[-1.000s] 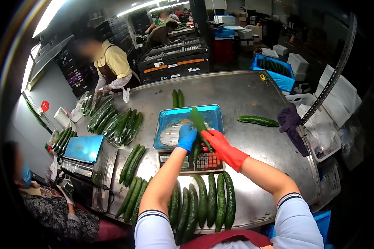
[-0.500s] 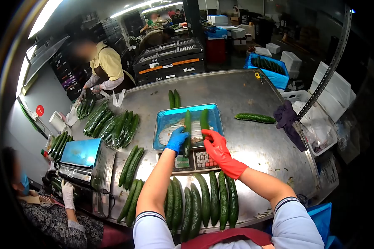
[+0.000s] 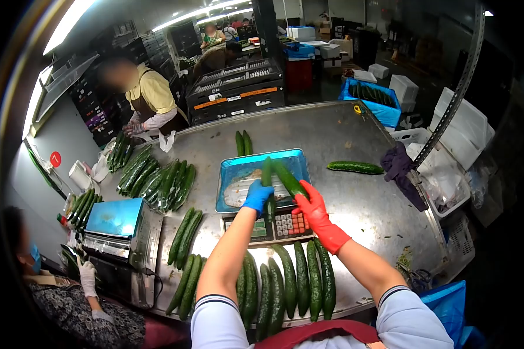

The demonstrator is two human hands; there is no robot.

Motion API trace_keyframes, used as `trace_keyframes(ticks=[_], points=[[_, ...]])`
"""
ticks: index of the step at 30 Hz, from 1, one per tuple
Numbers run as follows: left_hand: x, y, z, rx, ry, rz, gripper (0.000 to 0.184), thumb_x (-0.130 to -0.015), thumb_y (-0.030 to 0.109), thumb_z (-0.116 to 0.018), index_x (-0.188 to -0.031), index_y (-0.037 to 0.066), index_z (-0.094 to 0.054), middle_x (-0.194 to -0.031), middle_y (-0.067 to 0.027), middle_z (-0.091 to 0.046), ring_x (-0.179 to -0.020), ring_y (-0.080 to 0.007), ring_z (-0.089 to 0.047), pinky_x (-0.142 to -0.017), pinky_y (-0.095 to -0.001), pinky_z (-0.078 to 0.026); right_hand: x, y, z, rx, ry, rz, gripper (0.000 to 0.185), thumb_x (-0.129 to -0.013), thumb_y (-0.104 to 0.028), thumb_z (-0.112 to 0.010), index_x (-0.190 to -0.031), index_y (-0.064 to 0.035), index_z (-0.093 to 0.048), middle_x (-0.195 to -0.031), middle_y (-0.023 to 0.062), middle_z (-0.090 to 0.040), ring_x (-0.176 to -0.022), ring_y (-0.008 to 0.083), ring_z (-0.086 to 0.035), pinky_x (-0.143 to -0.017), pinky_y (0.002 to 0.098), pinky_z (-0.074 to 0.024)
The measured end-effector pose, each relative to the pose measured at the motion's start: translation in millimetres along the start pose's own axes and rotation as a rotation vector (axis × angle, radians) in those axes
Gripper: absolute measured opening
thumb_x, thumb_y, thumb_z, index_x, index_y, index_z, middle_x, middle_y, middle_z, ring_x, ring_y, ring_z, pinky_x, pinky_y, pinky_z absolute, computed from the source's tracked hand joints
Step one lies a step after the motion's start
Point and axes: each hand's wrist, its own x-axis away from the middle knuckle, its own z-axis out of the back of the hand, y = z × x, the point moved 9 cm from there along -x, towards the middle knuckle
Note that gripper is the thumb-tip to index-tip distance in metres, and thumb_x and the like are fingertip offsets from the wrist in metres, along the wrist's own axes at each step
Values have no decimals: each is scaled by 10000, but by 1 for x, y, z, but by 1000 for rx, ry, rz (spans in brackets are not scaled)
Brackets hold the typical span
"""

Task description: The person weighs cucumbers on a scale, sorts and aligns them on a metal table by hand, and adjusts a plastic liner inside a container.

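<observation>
My left hand [image 3: 258,196], in a blue glove, is closed around a cucumber [image 3: 267,173] that points away from me over the weighing scale's blue tray [image 3: 300,166]. In a red glove, my right hand [image 3: 317,218] grips the near end of a second cucumber [image 3: 287,178]. That one slants, its far end close beside the first. Below the tray are the scale's keypad and display [image 3: 290,224]. Between my forearms and my body lies a row of several cucumbers [image 3: 289,279]. Two more cucumbers [image 3: 244,143] rest just behind the tray.
A single cucumber [image 3: 355,167] lies to the right, near a dark cloth [image 3: 397,166] at the metal table's edge. Bagged cucumbers [image 3: 169,183] and another scale [image 3: 113,218] are on the left. Co-workers stand at the far left [image 3: 154,96] and near left [image 3: 87,314].
The cucumber in my right hand has tilted, its far end swinging left toward the other one. My right hand has moved slightly right and nearer; my left hand has shifted slightly right.
</observation>
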Motion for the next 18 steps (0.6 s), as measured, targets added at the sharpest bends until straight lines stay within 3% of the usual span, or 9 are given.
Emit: trace_keyframes(ticks=[1, 3, 4, 7, 9, 11, 13, 15, 18], points=[[4, -4, -6, 291, -55, 50, 250, -729, 85, -614, -954, -8, -554, -827, -139, -626, -717, -245, -620, -639, -330, -511, 7, -10, -2, -156, -36, 25, 521, -896, -159, -544, -1368, -49, -354, -1246, 125, -501, -1026, 230, -563, -827, 334, -486], [47, 34, -14, 528, -152, 27, 268, -798, 31, -536, -1063, 5, -511, -898, -85, -601, -761, -209, -611, -686, -307, -528, 31, -30, -8, -471, -113, 73, 514, -922, -200, -533, -1378, -59, -343, -1236, 71, -509, -984, 189, -571, -771, 310, -508], [65, 44, -17, 642, -208, 7, 289, -809, 31, -527, -1095, 4, -496, -928, -87, -598, -781, -205, -611, -705, -310, -530, 48, -46, -9, -327, -93, 140, 563, -907, -224, -564, -1393, -80, -319, -1223, 79, -516, -939, 174, -570, -695, 322, -515], [103, 52, -24, 840, -322, -32, 352, -838, 35, -508, -1185, 11, -451, -994, -87, -593, -854, -196, -607, -760, -317, -532, 78, -59, -27, -612, -258, -18, 606, -899, -274, -580, -1402, -93, -295, -1200, 75, -527, -841, 143, -574, -594, 277, -497], [135, 59, -36, 941, -383, -29, 430, -850, 50, -515, -1266, 26, -410, -1041, -90, -583, -930, -196, -603, -802, -320, -533, 85, -41, -27, -152, -215, -23, 608, -889, -325, -592, -1382, -98, -316, -1101, 71, -568, -686, 108, -572, -452, 203, -431], [146, 44, -36, 993, -363, -84, 498, -859, 126, -579, -1313, 49, -390, -1156, -112, -567, -971, -258, -602, -840, -377, -539, 103, -31, -35, -289, -246, -167, 548, -899, -327, -575, -1347, -93, -365, -1068, 70, -578, -665, 103, -570, -441, 204, -435], [161, 25, -36, 1051, -332, -35, 486, -885, 230, -595, -1298, 53, -412, -1143, -119, -578, -972, -240, -605, -822, -371, -547, 116, -18, -37, -343, -211, -227, 474, -917, -373, -510, -1275, -71, -434, -991, 81, -588, -616, 113, -567, -451, 221, -452], [179, 16, -36, 1002, -234, 33, 473, -888, 240, -598, -1295, 73, -423, -1143, -90, -559, -1005, -204, -576, -811, -356, -540, 126, -6, -43, -368, -281, -229, 462, -925, -381, -485, -1268, -74, -441, -973, 84, -591, -605, 115, -561, -450, 224, -452], [212, 20, -42, 1059, -243, -16, 409, -912, 218, -558, -1274, 62, -444, -1174, -95, -559, -1045, -221, -570, -906, -365, -487, 155, 17, -53, -375, -254, -314, 446, -928, -376, -491, -1263, -85, -443, -871, 62, -584, -608, 140, -558, -503, 256, -475]])
